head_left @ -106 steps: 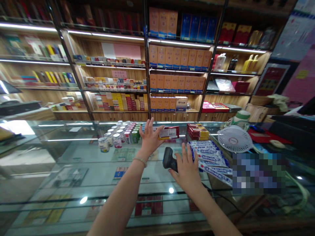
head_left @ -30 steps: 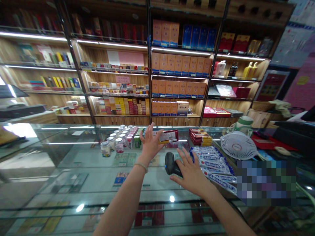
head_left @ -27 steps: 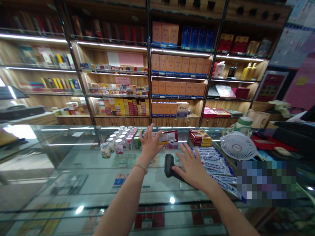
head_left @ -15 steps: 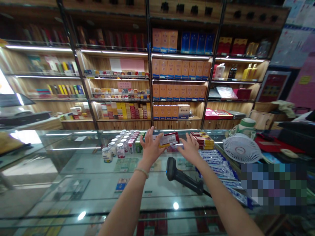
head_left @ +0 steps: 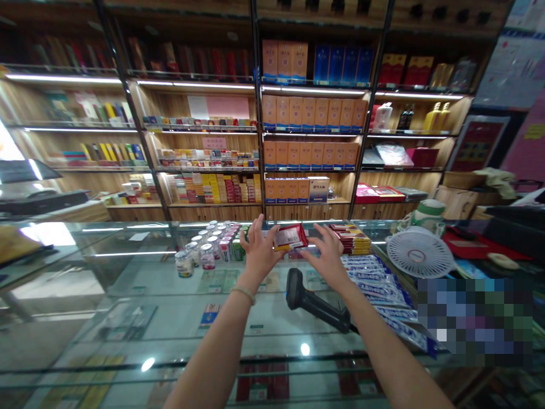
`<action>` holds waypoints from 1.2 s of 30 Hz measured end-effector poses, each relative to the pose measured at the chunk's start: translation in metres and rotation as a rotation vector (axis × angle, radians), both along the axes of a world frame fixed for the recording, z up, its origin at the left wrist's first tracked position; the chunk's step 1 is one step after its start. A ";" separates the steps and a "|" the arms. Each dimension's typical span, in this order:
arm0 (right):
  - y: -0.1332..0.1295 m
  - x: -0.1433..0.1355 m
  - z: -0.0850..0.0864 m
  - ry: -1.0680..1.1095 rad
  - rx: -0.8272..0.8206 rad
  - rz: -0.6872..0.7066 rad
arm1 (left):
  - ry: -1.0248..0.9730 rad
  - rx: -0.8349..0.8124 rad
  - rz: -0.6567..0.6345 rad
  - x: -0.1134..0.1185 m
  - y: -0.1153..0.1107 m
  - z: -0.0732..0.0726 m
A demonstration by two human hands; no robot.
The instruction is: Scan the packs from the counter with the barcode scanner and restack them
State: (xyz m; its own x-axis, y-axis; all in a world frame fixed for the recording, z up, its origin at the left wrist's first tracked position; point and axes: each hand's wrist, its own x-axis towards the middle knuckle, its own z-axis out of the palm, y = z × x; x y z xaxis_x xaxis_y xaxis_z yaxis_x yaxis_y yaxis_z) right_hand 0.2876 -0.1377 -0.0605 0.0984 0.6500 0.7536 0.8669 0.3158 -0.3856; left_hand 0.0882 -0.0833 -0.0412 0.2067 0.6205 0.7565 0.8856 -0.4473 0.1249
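A small red and yellow snack packet (head_left: 290, 237) with a white barcode label is held above the glass counter. My left hand (head_left: 258, 250) grips its left end between thumb and fingers, the other fingers raised. Beside the packet's right end is my right hand (head_left: 327, 250), its thumb and fingers apart; whether a fingertip touches the packet is hard to tell. Below both hands a black barcode scanner (head_left: 317, 304) lies on the glass. A stack of similar red and yellow packets (head_left: 356, 243) sits just behind my right hand.
Several small jars and cans (head_left: 207, 257) stand in rows left of my hands. Blue and white long packets (head_left: 372, 281) lie on the right, near a white fan (head_left: 419, 254) and a green-lidded jug (head_left: 429, 213). Shelves of boxes (head_left: 313, 155) rise behind the counter (head_left: 166, 318).
The packet has turned slightly, its labelled face showing more broadly. My right hand's fingers have spread and shifted a little to the left. The whole view has moved slightly.
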 end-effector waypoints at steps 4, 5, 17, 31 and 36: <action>-0.004 -0.004 0.001 0.028 0.026 -0.019 | 0.039 0.024 -0.031 0.003 -0.003 -0.001; -0.004 -0.004 0.002 0.036 0.025 -0.025 | 0.048 0.025 -0.037 0.004 -0.004 0.000; -0.008 -0.002 0.007 0.048 0.213 -0.222 | -0.050 0.010 -0.053 0.017 -0.015 0.011; -0.014 -0.023 0.003 -0.294 0.297 -0.184 | -0.225 -0.022 -0.070 0.032 -0.029 0.016; -0.014 -0.022 0.002 -0.325 0.312 -0.184 | -0.274 0.016 -0.081 0.033 -0.032 0.016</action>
